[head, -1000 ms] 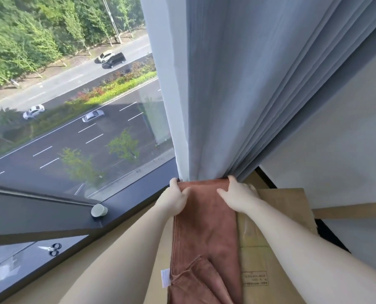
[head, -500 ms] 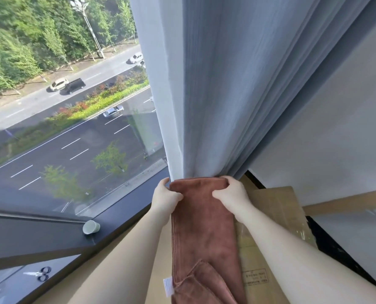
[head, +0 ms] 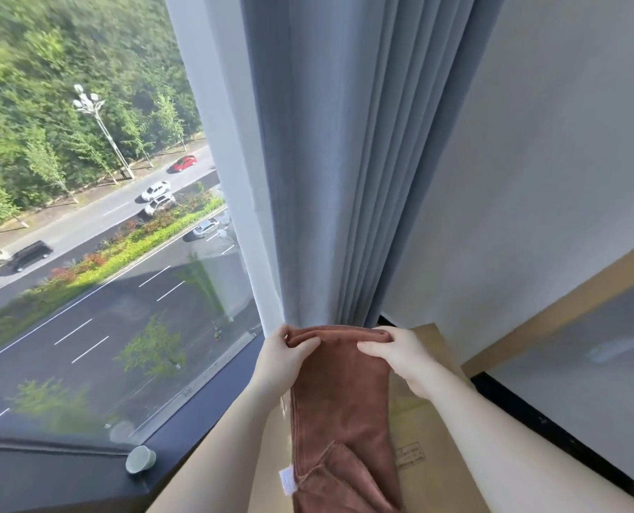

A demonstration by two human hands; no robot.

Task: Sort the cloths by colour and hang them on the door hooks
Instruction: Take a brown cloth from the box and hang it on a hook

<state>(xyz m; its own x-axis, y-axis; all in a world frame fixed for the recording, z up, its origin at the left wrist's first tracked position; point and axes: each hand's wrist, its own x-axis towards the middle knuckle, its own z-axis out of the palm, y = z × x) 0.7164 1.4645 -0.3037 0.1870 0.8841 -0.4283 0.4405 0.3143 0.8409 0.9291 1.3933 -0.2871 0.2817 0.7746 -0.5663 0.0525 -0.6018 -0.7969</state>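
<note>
A brown cloth (head: 341, 409) hangs down in front of me, folded lengthwise, with a white label near its lower left edge. My left hand (head: 285, 355) pinches its top left corner and my right hand (head: 400, 355) pinches its top right corner. The cloth's top edge sits just below the hem of a grey-blue curtain (head: 337, 161). No door hooks are in view, and no other cloths show.
A large window (head: 97, 235) fills the left side, with a dark sill (head: 204, 412) and a small pale cup (head: 140, 459) on it. A flat cardboard box (head: 426, 420) lies under the cloth. A white wall (head: 530, 198) stands to the right.
The view has tilted up and swung left. Both hands have lifted the cloth's top edge a little and now pinch it more tightly.
</note>
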